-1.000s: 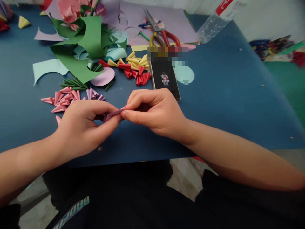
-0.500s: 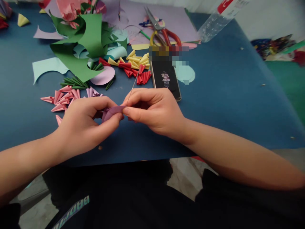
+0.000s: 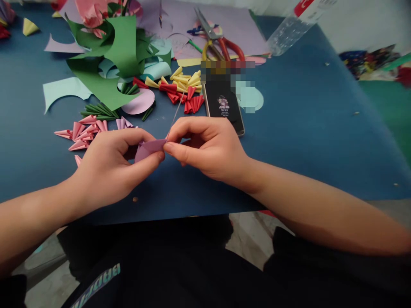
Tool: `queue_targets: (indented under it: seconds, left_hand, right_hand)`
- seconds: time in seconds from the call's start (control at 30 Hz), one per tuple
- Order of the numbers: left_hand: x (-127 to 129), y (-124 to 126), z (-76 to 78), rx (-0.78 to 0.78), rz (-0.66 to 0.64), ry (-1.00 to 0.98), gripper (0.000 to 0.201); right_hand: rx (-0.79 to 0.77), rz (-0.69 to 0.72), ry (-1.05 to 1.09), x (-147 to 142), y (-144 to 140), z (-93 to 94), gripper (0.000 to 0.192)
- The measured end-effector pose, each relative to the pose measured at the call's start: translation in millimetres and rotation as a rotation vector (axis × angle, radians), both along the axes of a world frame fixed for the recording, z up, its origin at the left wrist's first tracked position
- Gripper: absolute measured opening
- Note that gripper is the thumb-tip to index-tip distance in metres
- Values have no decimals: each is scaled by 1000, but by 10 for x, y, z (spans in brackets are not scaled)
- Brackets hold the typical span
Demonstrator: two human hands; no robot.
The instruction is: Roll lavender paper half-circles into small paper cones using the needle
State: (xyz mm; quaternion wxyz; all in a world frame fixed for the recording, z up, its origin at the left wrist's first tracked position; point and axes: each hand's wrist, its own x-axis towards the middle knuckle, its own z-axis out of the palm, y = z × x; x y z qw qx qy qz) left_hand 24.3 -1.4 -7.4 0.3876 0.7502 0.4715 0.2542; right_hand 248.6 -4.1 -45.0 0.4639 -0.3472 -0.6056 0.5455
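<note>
Your left hand point(image 3: 109, 171) pinches a small purple paper piece point(image 3: 148, 149) between thumb and forefinger, fingers closed on its left half. Your right hand point(image 3: 205, 147) meets it from 3 o'clock, thumb and forefinger closed on the paper's right edge and on a thin wire point(image 3: 176, 113) that slants up toward 1 o'clock from the pinch. The paper is held just above the blue surface point(image 3: 305, 141), near its front edge, with the phone point(image 3: 224, 107) just beyond your right knuckles at 12 o'clock.

To roll the piece well, I judge you should keep the wire lying straight along the paper's edge and turn it with the right fingers in small twists, while the left fingers only guide and press the curl flat. Do not squeeze hard: the paper looks thin and will crease instead of curling. Keep both pinches close together so the roll starts tight at the tip.

The finished pink cones point(image 3: 81, 132) lie at 10 o'clock from your left hand, the red and yellow cones point(image 3: 183, 92) at 12 o'clock, well clear of the work, and the scissors point(image 3: 216, 40) lie farther back.
</note>
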Motion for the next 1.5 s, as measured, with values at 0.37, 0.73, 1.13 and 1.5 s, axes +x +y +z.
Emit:
queue_targets:
  seconds: [0.37,0.73,1.13,1.5]
  left_hand:
    - [3,-42,-4,-3,-10,53,23]
    - [20,6,18,-39,-47,-12,22]
    - [-13,42,-71,-108,0,-47,26]
    - [5,28,-70,-159,-19,-334,31]
  right_hand:
    - [120,-6,-87,20,-21,4,15]
    - [174,11,-117,19,-10,14,14]
    - [289,-56,-180,27,27,-26,20]
    - [19,-25,-130,0,42,-9,33]
